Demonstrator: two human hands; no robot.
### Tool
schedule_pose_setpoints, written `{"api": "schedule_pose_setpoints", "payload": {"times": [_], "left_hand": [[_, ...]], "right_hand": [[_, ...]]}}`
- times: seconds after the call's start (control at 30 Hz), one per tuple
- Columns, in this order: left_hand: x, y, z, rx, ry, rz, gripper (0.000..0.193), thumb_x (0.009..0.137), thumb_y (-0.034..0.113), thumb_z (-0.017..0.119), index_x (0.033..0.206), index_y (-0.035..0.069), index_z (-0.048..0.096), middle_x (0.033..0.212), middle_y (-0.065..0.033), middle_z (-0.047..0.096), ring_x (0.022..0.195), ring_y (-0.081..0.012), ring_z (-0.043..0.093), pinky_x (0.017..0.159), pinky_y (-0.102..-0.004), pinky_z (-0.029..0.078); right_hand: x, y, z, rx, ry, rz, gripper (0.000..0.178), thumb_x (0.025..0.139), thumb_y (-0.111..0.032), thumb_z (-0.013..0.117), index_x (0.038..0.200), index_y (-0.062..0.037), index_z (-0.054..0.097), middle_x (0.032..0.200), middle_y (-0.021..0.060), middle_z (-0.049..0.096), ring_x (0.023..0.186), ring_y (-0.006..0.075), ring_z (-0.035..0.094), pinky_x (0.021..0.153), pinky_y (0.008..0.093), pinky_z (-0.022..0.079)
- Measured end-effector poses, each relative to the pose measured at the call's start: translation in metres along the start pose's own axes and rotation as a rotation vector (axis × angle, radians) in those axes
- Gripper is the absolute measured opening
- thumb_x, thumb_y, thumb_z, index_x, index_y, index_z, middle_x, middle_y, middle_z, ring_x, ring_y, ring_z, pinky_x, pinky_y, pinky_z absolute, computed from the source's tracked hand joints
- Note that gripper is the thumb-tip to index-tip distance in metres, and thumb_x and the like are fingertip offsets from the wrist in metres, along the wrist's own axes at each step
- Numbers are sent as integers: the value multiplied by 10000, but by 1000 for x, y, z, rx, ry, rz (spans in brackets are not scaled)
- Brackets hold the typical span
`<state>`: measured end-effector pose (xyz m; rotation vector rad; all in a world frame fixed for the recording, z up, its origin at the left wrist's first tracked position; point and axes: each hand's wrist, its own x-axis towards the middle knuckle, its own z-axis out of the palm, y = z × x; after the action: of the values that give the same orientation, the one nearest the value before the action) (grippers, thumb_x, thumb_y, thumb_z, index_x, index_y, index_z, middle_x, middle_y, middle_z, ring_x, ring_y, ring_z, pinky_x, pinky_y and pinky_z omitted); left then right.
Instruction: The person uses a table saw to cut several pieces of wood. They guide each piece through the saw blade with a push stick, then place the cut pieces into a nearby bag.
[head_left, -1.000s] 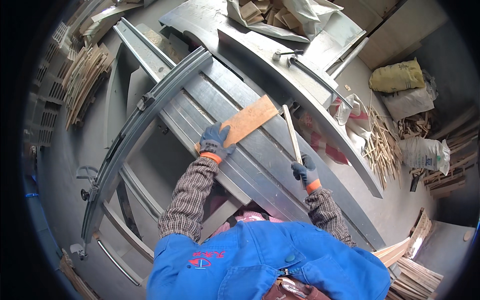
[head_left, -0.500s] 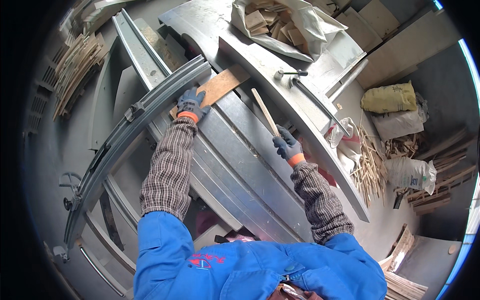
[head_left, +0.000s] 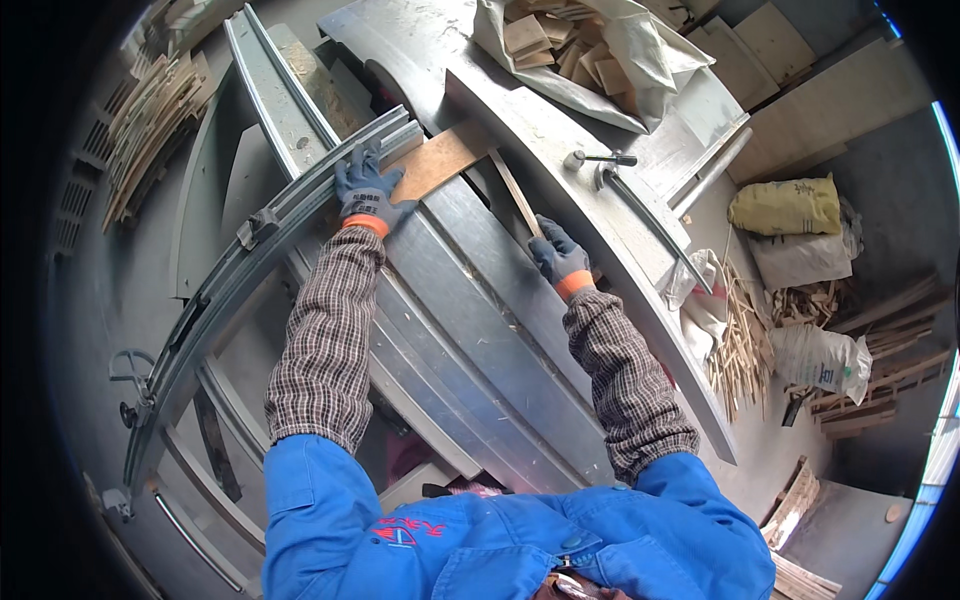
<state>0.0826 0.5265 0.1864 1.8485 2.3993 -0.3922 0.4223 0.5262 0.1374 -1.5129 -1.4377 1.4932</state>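
My left hand (head_left: 368, 188), in a grey work glove with an orange cuff, has its fingers hooked over the metal fence (head_left: 400, 128). Its thumb lies along the near edge of a flat wooden board (head_left: 440, 163), which rests on the saw table (head_left: 480, 260) against that fence. The board's left end is hidden under the hand. Closed round a thin wooden stick (head_left: 516, 194) is my right hand (head_left: 558, 250), gloved the same way. The stick points away from me, its far tip close to the board's right end; whether they touch I cannot tell.
A long metal guide (head_left: 620, 270) runs along the right of the table. On its far side lie a black-handled tool (head_left: 605, 158) and a white sack (head_left: 650, 60) of wood pieces. Thin strips are stacked at left (head_left: 155, 130); a yellow sack (head_left: 785, 205) and scraps lie at right.
My left hand has shifted slightly left and away, its fingers now over the fence. My right hand has moved left and away, bringing the stick's tip to the board's right end.
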Motion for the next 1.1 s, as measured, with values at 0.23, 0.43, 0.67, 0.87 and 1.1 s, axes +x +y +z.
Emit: {"api": "schedule_pose_setpoints", "payload": {"times": [0.23,0.43,0.67,0.87,1.1], "left_hand": [[14,-2,-5,-51,-9,-60,759,730,686,702,1416,392,561,1658,-76,167,1516,-304,125,1232,-531,11],[26,-20,3,-86,68,-70,701,709,633,743,1341,348,642,1628,-88,216,1492,-304,173,1232,-522,23],[47,-36,-17,-20,-92,-51,702,806,680,639,1438,392,535,1685,-99,85,1540,-318,78,1223,-554,-5],[70,-60,-13,-7,-88,-57,699,816,677,627,1447,394,523,1684,-100,96,1536,-329,79,1223,-553,-3],[98,-80,-14,3,-107,-54,703,812,685,626,1446,401,522,1686,-101,85,1538,-340,71,1222,-560,-15]], "right_hand": [[14,4,2,-158,32,-192,539,905,-268,725,1409,-137,585,1167,24,697,837,88,614,649,255,503],[14,-27,24,-172,2,-36,521,903,-244,720,1396,-128,596,1124,30,705,834,86,620,650,254,503],[40,-18,45,-164,74,-218,523,901,-243,715,1395,-113,602,1047,9,699,747,70,582,663,241,491],[55,-45,67,-161,21,-11,536,885,-196,725,1390,-78,592,1231,81,698,1000,140,663,896,282,513],[84,-47,88,-153,25,-30,552,885,-216,723,1399,-69,582,1305,100,674,1112,160,650,966,285,490]]}}
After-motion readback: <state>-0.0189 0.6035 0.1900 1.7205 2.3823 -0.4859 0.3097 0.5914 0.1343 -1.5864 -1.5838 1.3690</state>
